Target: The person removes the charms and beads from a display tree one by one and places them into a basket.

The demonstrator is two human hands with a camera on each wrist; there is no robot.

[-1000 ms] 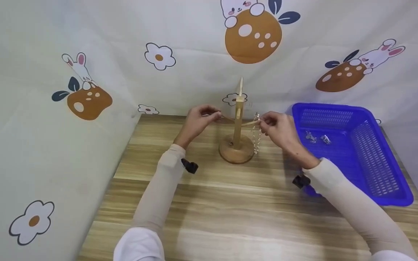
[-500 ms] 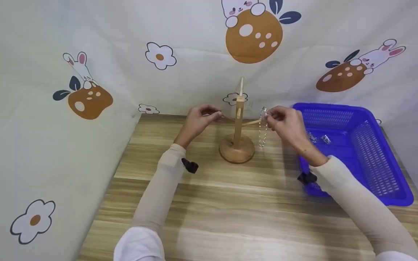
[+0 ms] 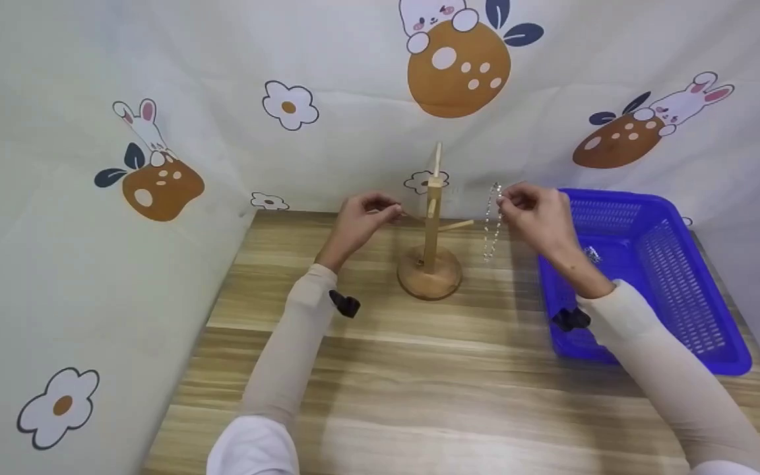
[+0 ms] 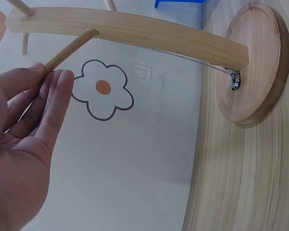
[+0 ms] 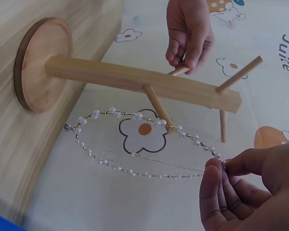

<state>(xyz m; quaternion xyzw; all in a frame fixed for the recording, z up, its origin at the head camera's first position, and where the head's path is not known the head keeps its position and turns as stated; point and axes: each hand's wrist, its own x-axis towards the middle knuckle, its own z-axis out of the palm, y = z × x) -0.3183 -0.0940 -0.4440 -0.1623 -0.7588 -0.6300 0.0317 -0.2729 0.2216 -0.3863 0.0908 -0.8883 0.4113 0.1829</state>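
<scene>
A wooden jewelry stand (image 3: 433, 244) with a round base stands upright on the table, several pegs sticking out of its post. My left hand (image 3: 360, 225) pinches one peg (image 4: 70, 50) on the left side between thumb and fingers. On the right, my right hand (image 3: 543, 219) holds up a pearl-beaded necklace (image 3: 487, 227) by its end, the loop hanging apart from the stand. The right wrist view shows the necklace's white beads (image 5: 112, 111) and a short loose chain (image 5: 168, 163). Along the post runs another thin chain (image 4: 173, 52), with a silver pendant (image 4: 235, 81) at the base.
A blue plastic basket (image 3: 677, 290) stands to the right, partly behind my right forearm. Inside it lies a small silvery piece of jewelry (image 3: 592, 254). A printed cloth (image 3: 353, 152) hangs behind and beside the wooden table (image 3: 380, 382).
My right hand has moved right and slightly up with the pearl necklace, away from the right peg it was beside. My left hand has stayed on its peg.
</scene>
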